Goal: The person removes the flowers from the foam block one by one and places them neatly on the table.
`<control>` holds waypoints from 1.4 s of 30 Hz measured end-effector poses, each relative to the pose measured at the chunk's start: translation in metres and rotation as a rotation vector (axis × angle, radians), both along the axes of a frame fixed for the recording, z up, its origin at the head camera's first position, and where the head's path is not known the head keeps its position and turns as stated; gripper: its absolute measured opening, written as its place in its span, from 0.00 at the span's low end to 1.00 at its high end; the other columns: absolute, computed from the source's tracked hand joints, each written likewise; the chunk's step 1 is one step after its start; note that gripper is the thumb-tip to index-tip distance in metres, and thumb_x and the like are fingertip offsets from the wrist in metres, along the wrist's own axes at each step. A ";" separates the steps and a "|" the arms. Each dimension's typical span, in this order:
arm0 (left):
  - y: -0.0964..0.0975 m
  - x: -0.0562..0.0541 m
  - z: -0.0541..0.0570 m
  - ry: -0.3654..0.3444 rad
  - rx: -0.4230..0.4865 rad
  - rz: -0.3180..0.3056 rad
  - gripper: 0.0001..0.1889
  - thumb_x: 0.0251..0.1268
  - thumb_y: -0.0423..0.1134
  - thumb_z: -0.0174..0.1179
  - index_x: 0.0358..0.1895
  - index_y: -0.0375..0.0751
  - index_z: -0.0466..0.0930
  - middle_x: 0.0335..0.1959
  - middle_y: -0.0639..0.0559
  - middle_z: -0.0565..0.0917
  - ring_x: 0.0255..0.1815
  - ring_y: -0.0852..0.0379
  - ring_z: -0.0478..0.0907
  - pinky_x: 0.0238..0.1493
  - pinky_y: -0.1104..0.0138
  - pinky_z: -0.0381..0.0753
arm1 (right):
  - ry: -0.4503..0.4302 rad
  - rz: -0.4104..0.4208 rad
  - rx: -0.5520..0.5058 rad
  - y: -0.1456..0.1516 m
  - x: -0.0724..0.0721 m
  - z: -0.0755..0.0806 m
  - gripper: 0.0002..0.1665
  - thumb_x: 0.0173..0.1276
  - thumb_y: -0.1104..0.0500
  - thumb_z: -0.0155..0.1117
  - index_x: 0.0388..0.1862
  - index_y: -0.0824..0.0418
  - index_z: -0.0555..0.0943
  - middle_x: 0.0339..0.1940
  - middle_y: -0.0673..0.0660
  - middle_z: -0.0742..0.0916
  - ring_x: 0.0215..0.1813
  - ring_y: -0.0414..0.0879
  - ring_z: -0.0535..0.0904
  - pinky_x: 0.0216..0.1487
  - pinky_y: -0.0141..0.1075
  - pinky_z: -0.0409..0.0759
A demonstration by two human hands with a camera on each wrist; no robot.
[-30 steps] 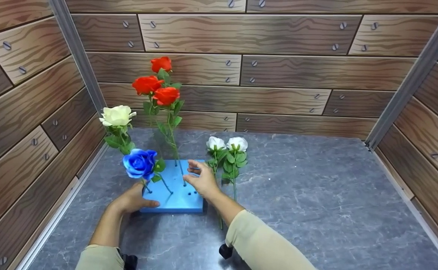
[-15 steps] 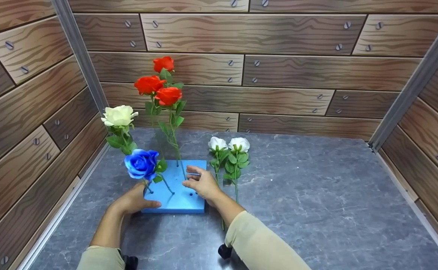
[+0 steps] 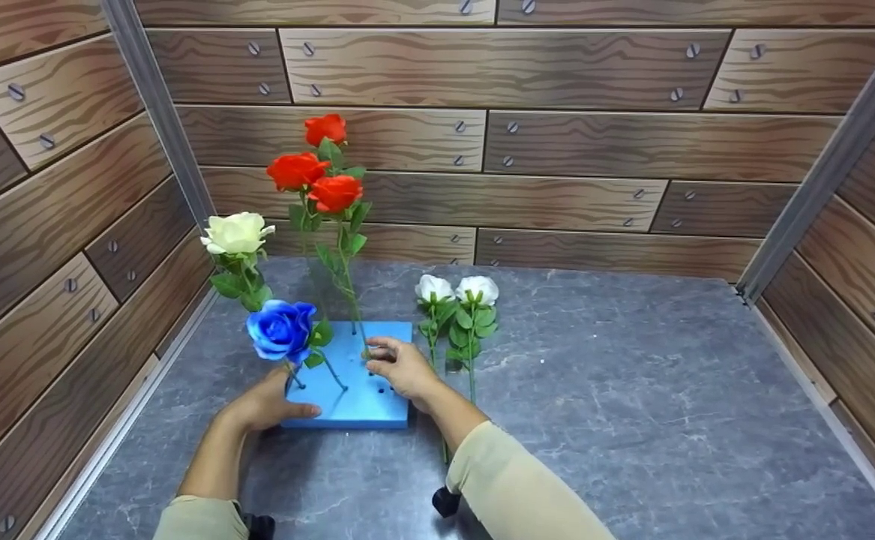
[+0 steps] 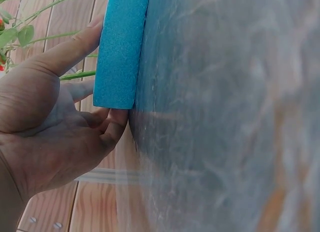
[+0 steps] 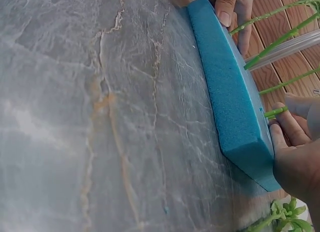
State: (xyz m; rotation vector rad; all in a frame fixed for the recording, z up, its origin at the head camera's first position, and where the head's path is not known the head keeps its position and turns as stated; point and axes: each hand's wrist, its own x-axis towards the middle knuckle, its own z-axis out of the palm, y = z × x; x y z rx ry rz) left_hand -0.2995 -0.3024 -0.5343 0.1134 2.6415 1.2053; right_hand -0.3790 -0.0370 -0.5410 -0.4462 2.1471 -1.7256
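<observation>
A flat blue foam block (image 3: 370,409) with small holes lies on the table. My left hand (image 3: 265,397) grips its left side, the thumb on its top face. In the left wrist view, the other fingers of the left hand (image 4: 55,117) lie along the block's side. Standing in the block are red roses (image 3: 336,193), a cream rose (image 3: 236,233) and a blue rose (image 3: 281,330). My right hand (image 3: 405,371) pinches the lower stem of the front red rose. In the right wrist view, that green stem (image 5: 276,111) runs between my right thumb and fingers.
Two white roses (image 3: 477,291) lie side by side on the grey marbled table (image 3: 617,405), right of the block, their stems partly under my right forearm. Wood-patterned walls (image 3: 557,142) enclose the table at the back and both sides.
My right fingers have lowered slightly and drawn in around the front red rose's stem. The left hand keeps its place on the foam block. The roses stand much as before.
</observation>
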 end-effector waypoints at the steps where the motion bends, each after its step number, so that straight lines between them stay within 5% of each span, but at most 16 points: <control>1: 0.000 0.000 0.000 0.001 -0.001 0.000 0.63 0.66 0.45 0.79 0.86 0.21 0.38 0.87 0.19 0.43 0.89 0.21 0.40 0.87 0.31 0.46 | -0.002 -0.006 0.003 0.000 0.000 0.000 0.27 0.82 0.60 0.66 0.77 0.57 0.79 0.67 0.59 0.89 0.68 0.53 0.86 0.74 0.47 0.83; 10: -0.001 0.002 0.001 0.005 0.026 -0.001 0.63 0.66 0.44 0.79 0.86 0.20 0.38 0.86 0.17 0.43 0.88 0.20 0.40 0.87 0.30 0.45 | -0.008 -0.048 -0.015 -0.001 0.000 -0.002 0.22 0.83 0.59 0.65 0.72 0.60 0.82 0.62 0.58 0.91 0.65 0.52 0.88 0.72 0.48 0.83; 19: -0.001 0.002 -0.001 -0.007 0.042 -0.007 0.62 0.67 0.44 0.78 0.86 0.20 0.40 0.86 0.18 0.44 0.89 0.20 0.40 0.87 0.30 0.45 | 0.020 -0.085 -0.012 -0.003 0.000 -0.003 0.18 0.80 0.56 0.69 0.65 0.59 0.87 0.56 0.56 0.91 0.57 0.45 0.88 0.57 0.38 0.85; 27: -0.003 0.001 0.000 -0.026 0.041 -0.008 0.63 0.67 0.45 0.78 0.86 0.21 0.37 0.87 0.18 0.41 0.89 0.20 0.36 0.88 0.31 0.41 | -0.009 -0.070 -0.079 -0.002 0.000 -0.004 0.14 0.82 0.60 0.65 0.60 0.64 0.88 0.57 0.60 0.93 0.62 0.52 0.90 0.67 0.43 0.86; 42: -0.001 0.001 0.000 -0.002 0.032 -0.020 0.61 0.67 0.44 0.78 0.86 0.21 0.41 0.87 0.19 0.45 0.89 0.21 0.39 0.87 0.30 0.43 | 0.004 -0.051 -0.122 0.001 -0.001 -0.005 0.11 0.81 0.62 0.65 0.56 0.65 0.88 0.53 0.60 0.93 0.60 0.53 0.90 0.69 0.43 0.86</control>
